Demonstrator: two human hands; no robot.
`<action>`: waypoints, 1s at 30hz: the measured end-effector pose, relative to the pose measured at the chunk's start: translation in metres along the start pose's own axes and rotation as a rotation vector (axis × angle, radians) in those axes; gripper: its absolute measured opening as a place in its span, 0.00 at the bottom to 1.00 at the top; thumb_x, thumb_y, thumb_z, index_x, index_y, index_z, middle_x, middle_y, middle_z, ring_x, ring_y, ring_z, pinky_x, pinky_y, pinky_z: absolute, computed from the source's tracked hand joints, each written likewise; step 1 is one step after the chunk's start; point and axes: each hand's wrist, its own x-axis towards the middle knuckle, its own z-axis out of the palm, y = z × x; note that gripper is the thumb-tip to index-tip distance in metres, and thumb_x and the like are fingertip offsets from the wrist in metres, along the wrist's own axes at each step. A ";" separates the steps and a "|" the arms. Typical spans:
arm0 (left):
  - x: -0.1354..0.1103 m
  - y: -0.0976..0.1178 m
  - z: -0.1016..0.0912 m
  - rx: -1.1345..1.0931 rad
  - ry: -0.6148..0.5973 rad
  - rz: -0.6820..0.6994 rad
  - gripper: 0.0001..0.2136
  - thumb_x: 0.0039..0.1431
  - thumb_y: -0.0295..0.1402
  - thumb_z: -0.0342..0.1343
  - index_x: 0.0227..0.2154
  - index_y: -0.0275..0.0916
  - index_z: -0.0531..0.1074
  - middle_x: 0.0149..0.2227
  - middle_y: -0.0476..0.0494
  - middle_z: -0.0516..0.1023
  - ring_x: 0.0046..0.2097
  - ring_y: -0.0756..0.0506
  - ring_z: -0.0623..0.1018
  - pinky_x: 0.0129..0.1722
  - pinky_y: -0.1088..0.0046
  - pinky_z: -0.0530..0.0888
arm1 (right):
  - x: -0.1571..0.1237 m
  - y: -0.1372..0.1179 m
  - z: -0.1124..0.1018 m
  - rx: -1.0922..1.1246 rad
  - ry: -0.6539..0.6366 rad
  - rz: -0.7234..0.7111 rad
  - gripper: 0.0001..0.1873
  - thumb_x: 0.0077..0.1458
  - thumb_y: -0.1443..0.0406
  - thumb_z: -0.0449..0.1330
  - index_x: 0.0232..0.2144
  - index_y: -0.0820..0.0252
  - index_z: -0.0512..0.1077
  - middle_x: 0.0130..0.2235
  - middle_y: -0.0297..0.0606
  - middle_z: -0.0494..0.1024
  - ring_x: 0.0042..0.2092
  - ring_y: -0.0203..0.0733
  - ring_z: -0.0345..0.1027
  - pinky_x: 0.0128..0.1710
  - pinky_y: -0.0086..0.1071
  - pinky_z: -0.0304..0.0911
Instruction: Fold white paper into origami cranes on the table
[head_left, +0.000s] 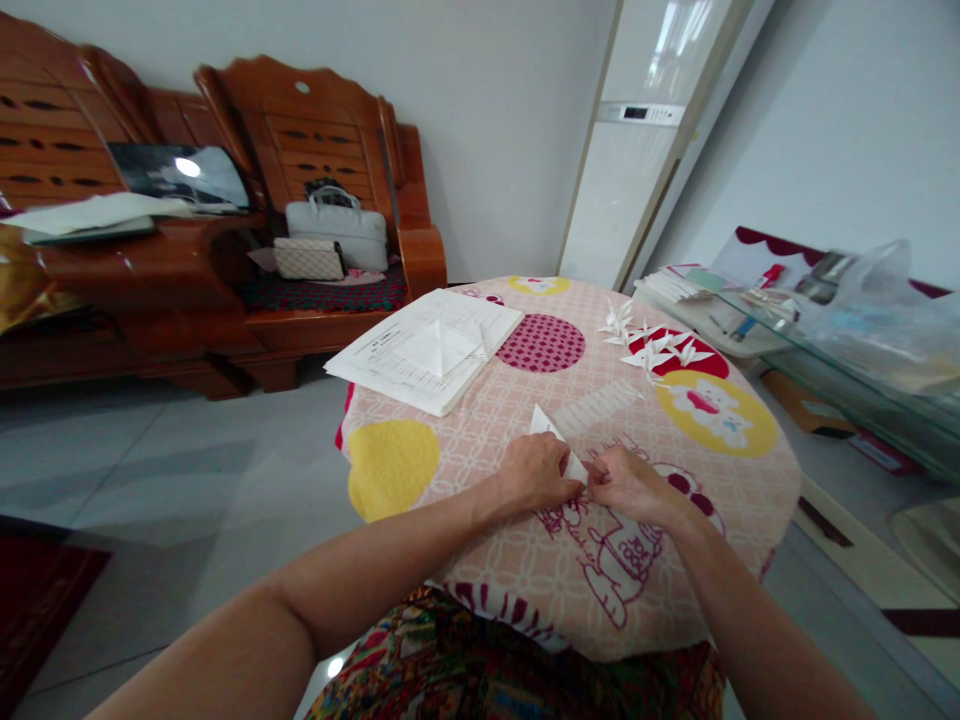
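Observation:
A small folded piece of white paper (546,428) lies between my two hands on the round table's patterned cloth (480,560). My left hand (536,470) presses over its left side, with thumb and fingers closed on it. At its right corner, my right hand (626,485) pinches the paper between thumb and fingers. The paper's pointed top sticks out above my left hand; its lower part is mostly hidden by the fingers. Several folded white paper cranes (656,348) sit together at the table's far right.
A stack of printed sheets (397,345) lies at the table's left edge, with a folded white paper square (437,347) on top. Right of the table stands a glass-topped cabinet (847,365) bearing a plastic bag (877,305). Behind are wooden chairs (315,130) with bags.

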 end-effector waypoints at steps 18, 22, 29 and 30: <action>0.005 -0.024 0.005 -0.184 -0.039 0.133 0.07 0.43 0.28 0.55 0.29 0.38 0.73 0.31 0.49 0.76 0.32 0.49 0.73 0.29 0.76 0.64 | -0.003 0.022 0.007 0.129 0.026 -0.096 0.06 0.43 0.71 0.56 0.19 0.62 0.71 0.20 0.32 0.70 0.24 0.35 0.63 0.23 0.26 0.50; 0.005 -0.022 0.003 -0.200 -0.040 0.127 0.08 0.43 0.28 0.54 0.29 0.38 0.74 0.30 0.49 0.76 0.31 0.49 0.73 0.29 0.76 0.64 | -0.007 0.025 0.008 0.160 0.073 -0.072 0.05 0.43 0.71 0.56 0.21 0.62 0.71 0.21 0.33 0.72 0.25 0.35 0.64 0.23 0.25 0.51; 0.006 -0.022 0.002 -0.203 -0.062 0.125 0.07 0.44 0.27 0.54 0.28 0.38 0.74 0.30 0.49 0.76 0.31 0.49 0.73 0.29 0.77 0.64 | -0.014 0.025 0.003 0.203 0.078 0.032 0.06 0.42 0.73 0.56 0.19 0.61 0.69 0.21 0.33 0.72 0.25 0.35 0.64 0.23 0.25 0.51; 0.006 -0.022 0.002 -0.202 -0.059 0.123 0.07 0.43 0.27 0.54 0.28 0.38 0.74 0.30 0.49 0.76 0.31 0.49 0.73 0.28 0.77 0.64 | -0.015 0.027 0.003 0.237 0.072 0.045 0.06 0.43 0.73 0.56 0.20 0.61 0.69 0.20 0.32 0.71 0.24 0.35 0.63 0.22 0.25 0.51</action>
